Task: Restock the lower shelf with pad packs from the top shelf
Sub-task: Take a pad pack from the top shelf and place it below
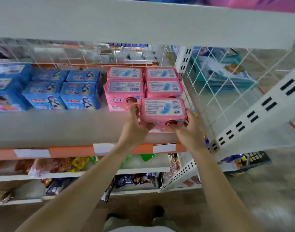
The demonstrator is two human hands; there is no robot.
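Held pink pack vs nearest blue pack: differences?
The held pink pack is pink; the blue pack is blue with a cartoon figure. The left hand and right hand grip the held pink pack by its sides; the blue pack sits untouched. The held pink pack is nearer the shelf front. Both are soft wrapped packs.

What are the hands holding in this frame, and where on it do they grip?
Both hands hold one pink pad pack: the left hand grips its left end, the right hand its right end.

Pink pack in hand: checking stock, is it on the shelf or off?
On, apparently: pink pack sits fronting the pink row, left hand and right hand gripping it.
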